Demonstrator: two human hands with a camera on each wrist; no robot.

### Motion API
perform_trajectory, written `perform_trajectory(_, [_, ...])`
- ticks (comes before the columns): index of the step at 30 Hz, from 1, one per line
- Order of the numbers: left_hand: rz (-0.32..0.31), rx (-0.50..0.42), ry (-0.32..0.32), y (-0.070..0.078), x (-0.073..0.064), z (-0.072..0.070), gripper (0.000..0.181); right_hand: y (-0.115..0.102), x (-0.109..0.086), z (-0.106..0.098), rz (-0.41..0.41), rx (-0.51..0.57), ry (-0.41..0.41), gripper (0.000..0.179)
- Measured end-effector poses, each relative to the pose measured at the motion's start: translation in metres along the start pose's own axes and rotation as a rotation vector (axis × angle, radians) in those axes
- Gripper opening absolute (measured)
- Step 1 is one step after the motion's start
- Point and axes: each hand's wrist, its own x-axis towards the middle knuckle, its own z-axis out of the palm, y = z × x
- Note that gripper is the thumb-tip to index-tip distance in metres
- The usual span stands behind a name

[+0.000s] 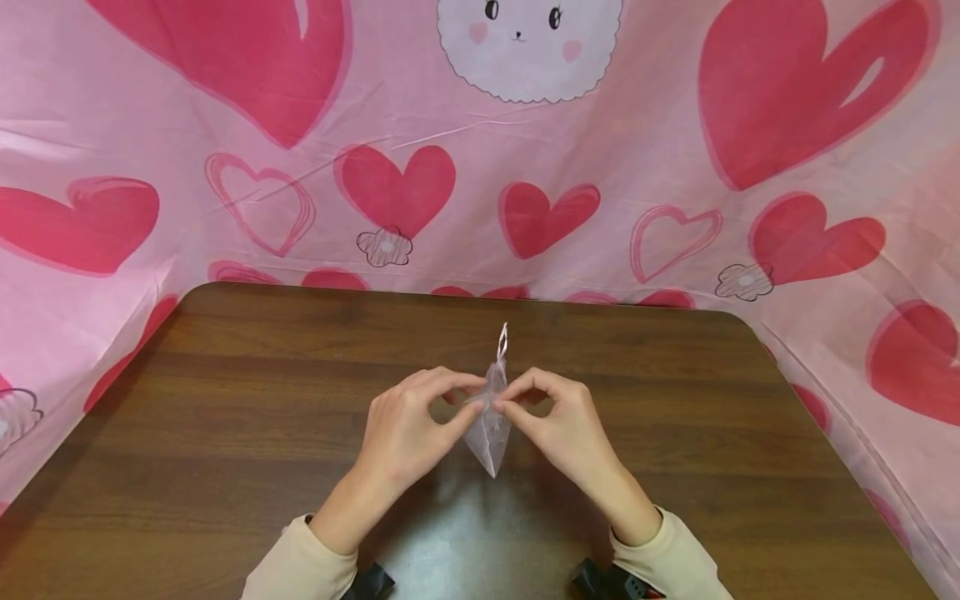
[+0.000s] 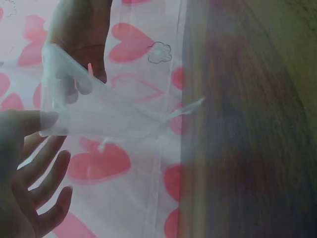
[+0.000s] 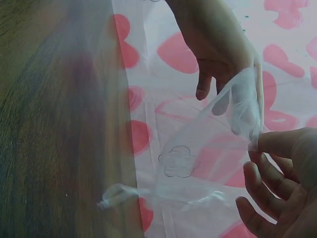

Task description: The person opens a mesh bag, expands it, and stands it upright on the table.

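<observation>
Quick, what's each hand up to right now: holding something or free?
Left hand: holding, thumb and finger pinching the clear plastic bag.
Right hand: holding, pinching the same bag from the other side.

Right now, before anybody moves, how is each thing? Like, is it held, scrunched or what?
Bag: held up by both hands, one end gathered thin; I can't tell if the wide end is open.
Left hand: pinching the bag.
Right hand: pinching the bag.
Cloth: hanging, creased.
Sleeves: down, near the wrists.
</observation>
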Motion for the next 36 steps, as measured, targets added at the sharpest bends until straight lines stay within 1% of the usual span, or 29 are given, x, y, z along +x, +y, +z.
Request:
perform_trajectory(3, [0.015,0.011,0.032,-0.0007,-0.0004,0.0002,0.015,0.0000,-0.0002,0.0003,0.003,0.005,-0.030,0.013])
perform_trajectory(6, [0.007,0.018,0.077,-0.0015,-0.0002,0.0005,0.014,-0.0002,-0.0007,0.0009,0.020,-0.004,-0.067,0.013])
perform_trajectory(9, [-0.024,0.012,0.101,-0.0024,-0.0002,0.0004,0.015,-0.0015,-0.0014,0.0020,0.054,-0.035,-0.116,0.014])
perform_trajectory(11, [-0.050,0.009,0.100,-0.0026,0.0001,0.0002,0.015,-0.0023,-0.0020,0.0025,0.070,-0.056,-0.141,0.015])
perform_trajectory(13, [-0.072,0.006,0.097,-0.0025,0.0003,-0.0001,0.015,-0.0023,-0.0023,0.0031,0.065,-0.072,-0.149,0.013])
perform_trajectory(17, [-0.098,0.007,0.093,-0.0018,0.0005,-0.0002,0.014,-0.0017,-0.0017,0.0029,0.038,-0.096,-0.114,0.007])
perform_trajectory(20, [-0.113,0.015,0.090,-0.0014,0.0007,-0.0001,0.013,-0.0017,-0.0008,0.0019,0.047,-0.103,-0.075,0.004])
perform_trajectory(26, [-0.137,0.034,0.074,-0.0009,0.0010,-0.0003,0.013,-0.0023,0.0006,-0.0002,0.085,-0.099,-0.020,0.009])
perform_trajectory(30, [-0.144,0.049,0.064,-0.0010,0.0012,-0.0009,0.013,0.0001,0.0011,-0.0006,0.079,-0.080,-0.004,0.011])
perform_trajectory(33, [-0.141,0.057,0.057,-0.0012,0.0018,-0.0017,0.013,0.0007,0.0012,-0.0007,0.071,-0.062,0.004,0.010])
perform_trajectory(36, [-0.113,0.038,0.042,-0.0013,0.0024,-0.0024,0.015,0.0011,0.0015,-0.0008,0.050,-0.069,0.015,0.010])
